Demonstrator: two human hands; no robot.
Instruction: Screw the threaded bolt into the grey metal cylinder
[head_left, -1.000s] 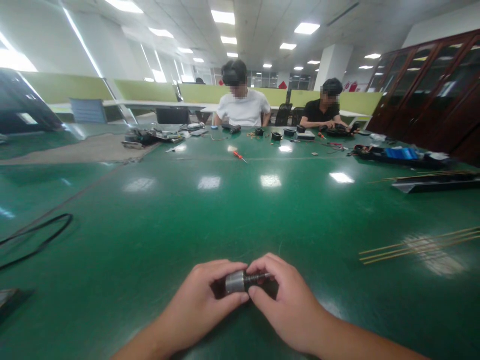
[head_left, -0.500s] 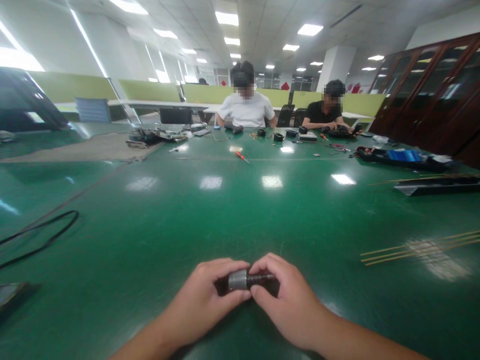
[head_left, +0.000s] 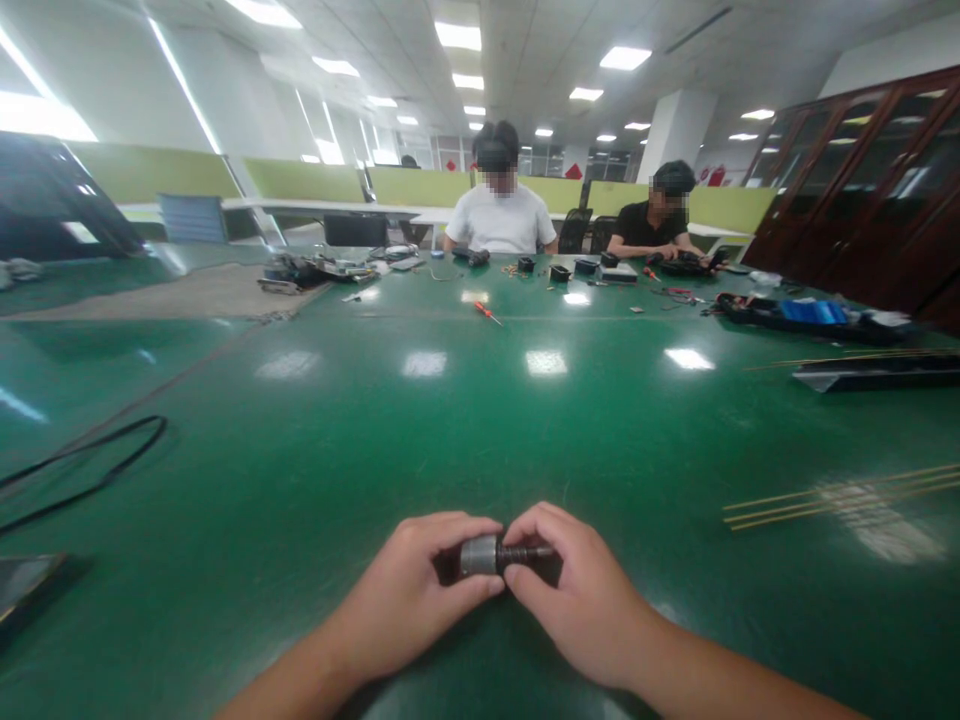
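Observation:
A small metal part with a grey cylinder [head_left: 480, 556] and a dark, ridged shaft [head_left: 523, 553] lies sideways between my hands, low over the green table [head_left: 420, 440]. My left hand [head_left: 420, 570] is closed around the grey cylinder, thumb below and fingers above. The thumb and fingers of my right hand [head_left: 574, 570] pinch the part near where cylinder and shaft meet. The shaft's far end runs under my right palm, where its tip is hidden. Both hands are close together, their fingertips nearly touching. The exact kind of part cannot be made out.
Thin yellowish rods [head_left: 840, 500] and a dark metal channel [head_left: 874, 372] lie at right. A black cable [head_left: 112, 470] and a flat dark object [head_left: 30, 590] are at left. Farther off are an orange screwdriver [head_left: 486, 313], electronic parts [head_left: 315, 270] and two seated people [head_left: 501, 215].
The whole view has shifted slightly, with things appearing a little farther right. My hands keep the same grip on the part, and no clear turning of it shows.

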